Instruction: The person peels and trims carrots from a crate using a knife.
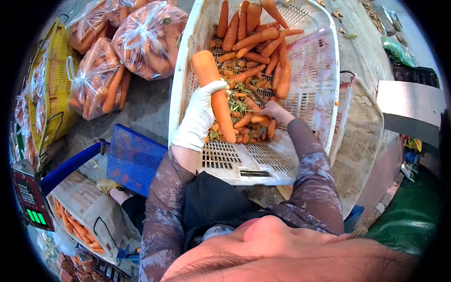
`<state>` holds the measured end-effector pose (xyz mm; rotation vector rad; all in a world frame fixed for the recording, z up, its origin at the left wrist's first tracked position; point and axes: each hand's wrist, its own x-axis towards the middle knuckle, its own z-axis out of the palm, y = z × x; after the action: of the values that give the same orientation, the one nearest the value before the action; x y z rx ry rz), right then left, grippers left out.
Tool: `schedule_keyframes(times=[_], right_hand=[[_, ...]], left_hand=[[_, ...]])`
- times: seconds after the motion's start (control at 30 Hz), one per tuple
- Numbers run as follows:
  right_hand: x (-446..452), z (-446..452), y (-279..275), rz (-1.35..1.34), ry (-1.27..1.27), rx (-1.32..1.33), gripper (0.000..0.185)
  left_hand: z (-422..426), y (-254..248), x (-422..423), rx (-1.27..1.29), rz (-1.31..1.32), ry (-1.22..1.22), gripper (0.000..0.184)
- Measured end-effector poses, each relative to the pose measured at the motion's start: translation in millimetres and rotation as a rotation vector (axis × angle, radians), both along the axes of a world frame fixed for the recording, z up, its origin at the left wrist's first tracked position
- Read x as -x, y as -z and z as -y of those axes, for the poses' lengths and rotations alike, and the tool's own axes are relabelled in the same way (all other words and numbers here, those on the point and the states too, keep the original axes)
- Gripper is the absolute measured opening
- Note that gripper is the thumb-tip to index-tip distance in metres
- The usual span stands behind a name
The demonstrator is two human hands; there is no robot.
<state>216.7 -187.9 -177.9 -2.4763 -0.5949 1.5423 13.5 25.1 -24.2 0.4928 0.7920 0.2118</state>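
Note:
A white glove covers my left hand (203,110), which is closed around a large carrot (219,98) held over the white crate (256,176). Bare and lower in the same crate, my right hand (275,113) has its fingers closed on the handle end of a small knife (257,96), whose blade points up and left over the scraps. Whole carrots (253,37) are heaped at the crate's far end. Cut carrot ends and green tops (238,107) lie on the crate floor between my hands.
Tied clear bags of carrots (149,40) lie at the upper left beside a yellow crate (56,84). A blue scale platform (131,159) is left of my forearm, with its display (34,199) further left. Another crate (359,141) leans at the right. A foot (109,186) shows lower left.

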Motion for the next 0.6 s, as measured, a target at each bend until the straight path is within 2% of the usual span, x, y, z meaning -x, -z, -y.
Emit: schedule_keyframes(times=[0.03, 0.07, 0.1, 0.17, 0.2, 0.27, 0.3, 0.4, 0.47, 0.53, 0.6], right_hand=[[-5.1, 3.1, -7.9, -0.18, 0.159, -0.029, 0.045], [-4.7, -0.1, -40.4, -0.356, 0.318, -0.059, 0.037], [3.1, -4.2, -64.1, -0.348, 0.324, -0.058, 0.037], [24.4, -21.6, -96.7, -0.45, 0.761, -0.308, 0.031], [30.6, -24.2, -102.7, -0.447, 0.756, -0.315, 0.031], [39.6, -26.7, -112.3, -0.763, 0.935, -0.568, 0.029], [43.5, -25.3, -118.1, -0.817, 0.976, -0.609, 0.033], [63.0, -30.2, -130.0, -0.965, 0.974, -0.688, 0.029], [67.9, -34.3, -133.9, -0.951, 0.935, -0.687, 0.03], [67.4, -37.4, -147.5, -0.899, 0.671, -0.651, 0.029], [65.3, -58.2, -169.3, -0.475, 0.7, -0.56, 0.019]], left_hand=[[-0.9, -2.7, -0.5, -0.001, 0.004, 0.0, 0.029], [-1.6, -5.5, -2.0, 0.005, 0.014, 0.032, 0.03], [-0.9, -8.8, -3.8, 0.014, 0.024, 0.068, 0.031], [0.3, -18.8, -2.9, -0.002, 0.047, 0.08, 0.03], [0.3, -25.8, 0.3, -0.017, 0.057, 0.086, 0.028], [2.3, -35.2, 2.4, -0.033, 0.049, 0.089, 0.032], [2.8, -34.8, 2.5, -0.041, 0.07, 0.076, 0.033], [1.7, -31.1, 0.8, -0.112, 0.155, 0.087, 0.039], [3.1, -35.3, 1.9, -0.064, 0.292, 0.14, 0.041], [9.0, -46.1, 3.6, -0.029, 0.354, 0.125, 0.041], [8.8, -44.9, 5.6, 0.006, 0.414, 0.108, 0.041]])
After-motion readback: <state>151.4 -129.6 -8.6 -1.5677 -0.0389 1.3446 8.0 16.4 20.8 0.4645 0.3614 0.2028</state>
